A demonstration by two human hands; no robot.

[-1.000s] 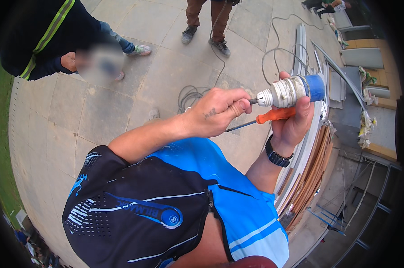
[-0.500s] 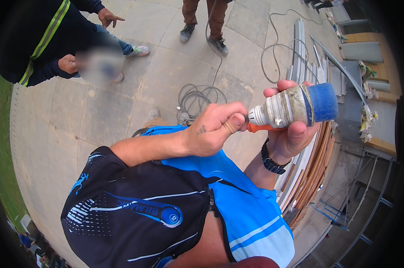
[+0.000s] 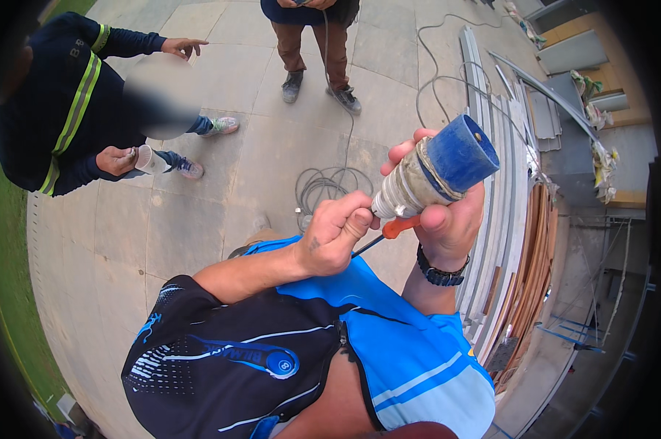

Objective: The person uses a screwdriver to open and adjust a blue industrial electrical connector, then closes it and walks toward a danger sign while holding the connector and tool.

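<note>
The shirt (image 3: 301,347), black on the left and blue on the right, fills the lower part of the view. Above it, in front of the chest, is the plug (image 3: 429,172), held up in the air between both hands. It is tilted, its blue open end up and to the right, its ridged white end down and to the left. The right hand (image 3: 453,223) grips its body, fingers over the far side and thumb on the near side. That same hand keeps the screwdriver (image 3: 402,226) under the plug, orange handle against the palm and dark shaft slanting down toward the left wrist. The left hand (image 3: 336,233) is closed, thumb and fingers pinching a dark stub (image 3: 375,213) at the plug's narrow tip; most of the stub is hidden. A black watch (image 3: 440,274) circles the right wrist.

Beyond the hands, a grey cable (image 3: 327,192) lies coiled on the paving (image 3: 198,227). To the right are long metal strips (image 3: 502,219) and, beside them, brown strips (image 3: 533,271).

Farther off at left, a co-worker in a dark top holds a white cup (image 3: 149,159), the other hand stretched out. Another, in brown trousers (image 3: 312,50), stands at the top edge. Grass (image 3: 21,329) borders the far left.
</note>
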